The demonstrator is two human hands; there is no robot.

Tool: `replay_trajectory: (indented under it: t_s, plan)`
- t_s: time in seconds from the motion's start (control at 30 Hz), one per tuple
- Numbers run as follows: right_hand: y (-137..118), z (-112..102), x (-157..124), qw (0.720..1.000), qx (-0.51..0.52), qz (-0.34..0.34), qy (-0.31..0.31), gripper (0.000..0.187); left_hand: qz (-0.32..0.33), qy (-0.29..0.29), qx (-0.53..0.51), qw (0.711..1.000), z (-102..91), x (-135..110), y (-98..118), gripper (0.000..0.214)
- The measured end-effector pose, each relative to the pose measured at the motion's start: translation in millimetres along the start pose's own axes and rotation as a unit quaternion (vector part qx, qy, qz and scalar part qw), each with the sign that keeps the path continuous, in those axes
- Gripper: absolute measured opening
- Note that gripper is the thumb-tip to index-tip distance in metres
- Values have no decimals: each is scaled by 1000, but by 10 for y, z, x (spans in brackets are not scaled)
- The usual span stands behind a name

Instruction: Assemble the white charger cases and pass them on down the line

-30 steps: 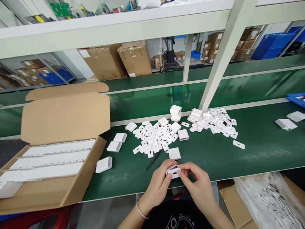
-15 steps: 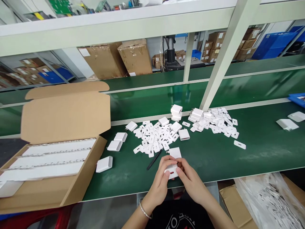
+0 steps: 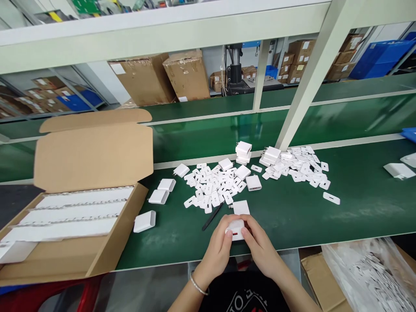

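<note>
Head view: clasping a white block [image 3: 235, 225] in both left hand [image 3: 217, 241] and right hand [image 3: 259, 241], over the near side of the green bench [image 3: 292, 216], with thumbs at either side of the slotted end plate [image 3: 239, 236] and fingers curled behind. Compared with a second ago, no longer tilted away from the open end, but lying against it, with red instead of dark in the slot. Judging from that, probably seated or close to it; too small to tell whether fully flush. Just beyond the fingertips, a second block [image 3: 241, 207]; next to that, a dark slim tool [image 3: 212, 216] and a heap of loose plates [image 3: 208, 189]; well to the left, an open cardboard box [image 3: 94, 158].
</note>
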State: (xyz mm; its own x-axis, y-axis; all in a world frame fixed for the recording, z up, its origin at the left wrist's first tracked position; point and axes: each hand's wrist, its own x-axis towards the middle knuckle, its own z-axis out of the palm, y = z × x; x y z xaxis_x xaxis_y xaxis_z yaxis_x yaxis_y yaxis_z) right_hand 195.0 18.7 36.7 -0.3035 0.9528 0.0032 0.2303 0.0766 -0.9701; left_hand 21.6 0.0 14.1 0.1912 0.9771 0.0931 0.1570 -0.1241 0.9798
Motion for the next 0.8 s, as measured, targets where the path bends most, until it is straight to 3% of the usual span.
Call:
replay_trajectory:
  t_s: [0.27, 0.53, 0.8]
  plan:
    - [63, 53, 74, 999, 26, 8, 28, 47, -27, 41, -9, 999, 89, -47, -132, 42]
    - [84, 38, 150, 998, 56, -1, -19, 39, 28, 58, -12, 998, 77, -17, -161, 38]
    - [207, 149, 159, 998, 57, -22, 16, 38, 52, 83, -19, 995, 89, -7, -201, 36]
